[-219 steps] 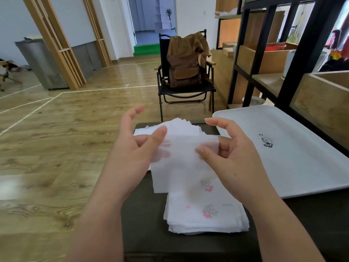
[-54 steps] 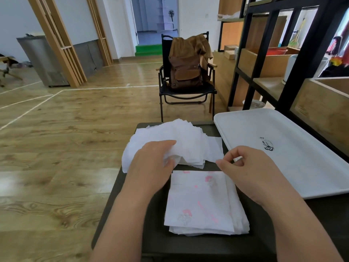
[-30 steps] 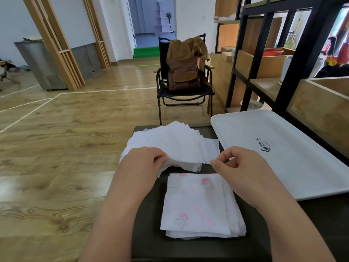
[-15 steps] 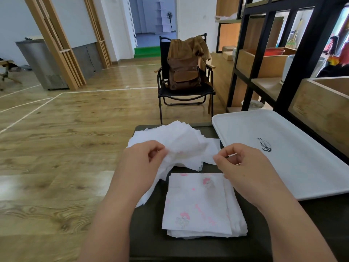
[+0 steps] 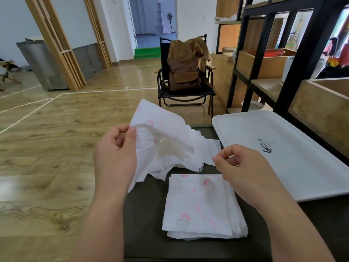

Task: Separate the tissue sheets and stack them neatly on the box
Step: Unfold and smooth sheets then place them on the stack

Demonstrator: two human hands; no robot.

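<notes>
My left hand [image 5: 115, 157] covers the near edge of the crumpled white pink-printed tissue sheet [image 5: 162, 137] it pinches; that sheet hides most of the loose pile of white tissues [image 5: 205, 152] beyond my fingers. Can't tell whether my right hand [image 5: 243, 167], fingers curled, pinches anything. It covers the far right corner of the flat stack of printed tissues [image 5: 198, 203]. Stack's sheet count unreadable. Dark flat-topped box [image 5: 145, 214] runs off the bottom edge. Small dark logo [image 5: 265, 147] on the white plastic tray [image 5: 302, 167], right of my fingers, too small to read.
</notes>
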